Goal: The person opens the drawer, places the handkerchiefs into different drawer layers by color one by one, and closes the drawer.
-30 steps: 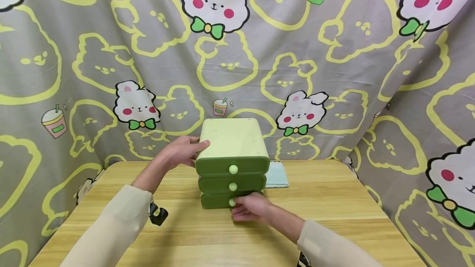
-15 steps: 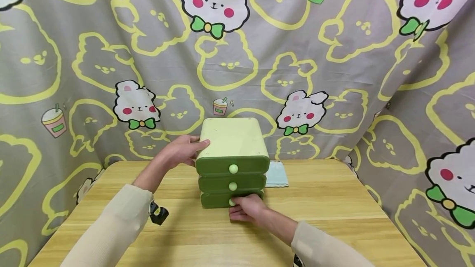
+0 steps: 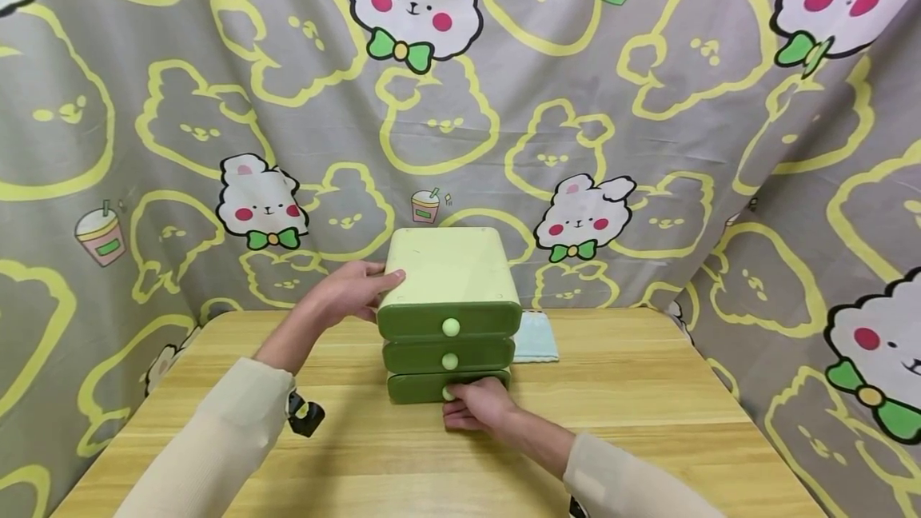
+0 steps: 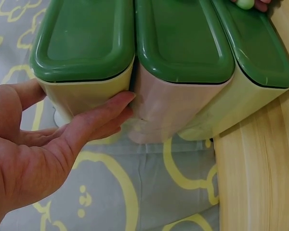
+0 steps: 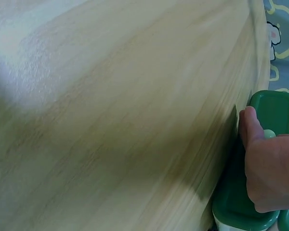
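Three-drawer green cabinet (image 3: pixel 424 316) stands upright on the wooden table (image 3: pixel 612 438), at 6 o'clock from the centre of my head feed. Left hand (image 3: pixel 350 292) is at the cabinet's 9 to 10 o'clock: thumb on the top edge, other fingers extended and pressed along the side wall. Right hand (image 3: pixel 480 406) is at 5 o'clock, thumb and fingers clamped on the bottom knob (image 3: pixel 448 392); I see the contact only partly. Middle knob (image 3: pixel 449 360) and top knob (image 3: pixel 450 327) line up from it toward 12. Pale blue cloth (image 3: pixel 536 336) lies at the cabinet's 3 o'clock, partly hidden.
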Demonstrator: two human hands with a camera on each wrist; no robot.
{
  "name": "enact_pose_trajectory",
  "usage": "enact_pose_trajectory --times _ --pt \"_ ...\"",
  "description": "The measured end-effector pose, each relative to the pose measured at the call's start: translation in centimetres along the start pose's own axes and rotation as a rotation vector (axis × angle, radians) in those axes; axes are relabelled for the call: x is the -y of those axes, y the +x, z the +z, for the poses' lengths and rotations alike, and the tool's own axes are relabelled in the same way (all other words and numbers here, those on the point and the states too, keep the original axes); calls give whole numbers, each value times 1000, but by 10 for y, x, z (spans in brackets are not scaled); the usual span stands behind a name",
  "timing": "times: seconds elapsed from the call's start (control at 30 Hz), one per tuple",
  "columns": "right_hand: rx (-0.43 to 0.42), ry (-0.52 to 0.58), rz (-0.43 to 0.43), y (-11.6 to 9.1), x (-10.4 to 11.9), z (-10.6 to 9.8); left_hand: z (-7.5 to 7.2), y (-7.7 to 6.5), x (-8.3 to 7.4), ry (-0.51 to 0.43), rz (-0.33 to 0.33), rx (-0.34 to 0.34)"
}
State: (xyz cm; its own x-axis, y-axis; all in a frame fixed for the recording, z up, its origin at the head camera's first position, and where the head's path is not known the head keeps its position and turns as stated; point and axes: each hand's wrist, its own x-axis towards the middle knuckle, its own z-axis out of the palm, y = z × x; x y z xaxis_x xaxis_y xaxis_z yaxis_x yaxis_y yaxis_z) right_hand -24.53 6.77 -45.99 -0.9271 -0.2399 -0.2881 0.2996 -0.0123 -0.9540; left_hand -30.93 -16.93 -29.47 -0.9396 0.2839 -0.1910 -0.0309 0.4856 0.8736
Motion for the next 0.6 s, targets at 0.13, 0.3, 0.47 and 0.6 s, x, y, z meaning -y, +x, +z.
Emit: enact_pose_trajectory --times 0.13,0.3,0.47,0.6 --pt "-2 13 12 0 1 1 0 -1 0 8 5 0" --pt "5 22 22 -2 1 2 1 -2 1 9 12 12" --pt "14 12 41 -10 0 1 1 -3 0 6 16 21" --pt "35 -20 56 -20 0 1 0 -4 0 1 17 22"
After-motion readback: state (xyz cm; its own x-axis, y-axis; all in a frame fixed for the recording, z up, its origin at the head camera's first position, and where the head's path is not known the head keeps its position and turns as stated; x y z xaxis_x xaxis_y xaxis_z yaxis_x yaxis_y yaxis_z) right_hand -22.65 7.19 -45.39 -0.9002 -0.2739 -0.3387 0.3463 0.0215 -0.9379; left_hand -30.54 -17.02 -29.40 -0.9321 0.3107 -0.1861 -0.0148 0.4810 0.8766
